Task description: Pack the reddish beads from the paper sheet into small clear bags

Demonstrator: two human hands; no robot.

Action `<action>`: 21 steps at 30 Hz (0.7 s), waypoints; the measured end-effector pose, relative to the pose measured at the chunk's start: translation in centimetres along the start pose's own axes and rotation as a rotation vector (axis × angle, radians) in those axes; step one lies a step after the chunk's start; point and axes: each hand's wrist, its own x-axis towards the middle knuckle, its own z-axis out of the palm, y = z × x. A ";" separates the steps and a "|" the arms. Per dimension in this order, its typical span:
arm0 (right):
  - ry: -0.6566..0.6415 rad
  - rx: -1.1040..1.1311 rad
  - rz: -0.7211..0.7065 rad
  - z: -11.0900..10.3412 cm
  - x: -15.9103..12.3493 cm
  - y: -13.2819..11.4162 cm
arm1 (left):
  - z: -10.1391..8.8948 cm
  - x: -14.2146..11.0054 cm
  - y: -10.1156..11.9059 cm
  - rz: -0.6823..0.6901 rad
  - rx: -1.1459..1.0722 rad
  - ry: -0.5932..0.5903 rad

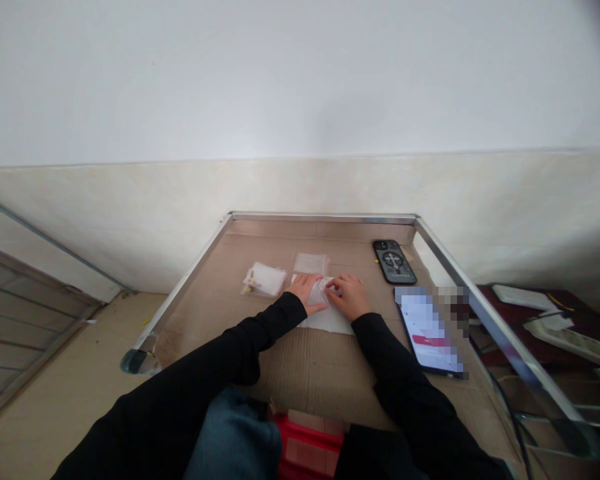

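Observation:
My left hand (307, 292) lies with its fingers stretched over a small clear plastic bag (318, 298), which rests on a white sheet (330, 323). Beside it, my right hand (351, 296) has its thumb and fingers pinched at the bag's right edge; whether anything small is between them is hidden. Just beyond my hands is a flat stack of clear plastic bags (311, 263). To the left sits a pile of filled small bags (265, 279), with yellowish bits showing at one corner.
Cardboard (300, 380) covers the table, edged by a metal frame (325, 217) against the wall. A black-cased phone (396, 263) lies at the back right, with a lit tablet (425, 330) nearer me. Outside the frame, right, is a power strip (575, 339).

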 end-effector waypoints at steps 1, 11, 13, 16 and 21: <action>-0.003 0.000 -0.001 0.0 0.0 0.0 | 0.0 0.0 0.0 0.001 -0.001 0.000; -0.062 0.004 -0.070 -0.2 -0.1 -0.3 | 0.1 -0.1 -0.3 0.000 0.009 -0.011; -0.068 0.014 -0.083 -0.2 -0.1 -0.3 | 0.1 -0.1 -0.2 -0.003 0.013 -0.014; -0.035 0.050 -0.062 -0.2 0.1 0.0 | 0.0 0.0 -0.1 -0.008 0.012 -0.018; 0.067 0.229 0.033 -0.4 0.3 0.4 | 0.0 0.2 0.2 -0.047 0.019 -0.007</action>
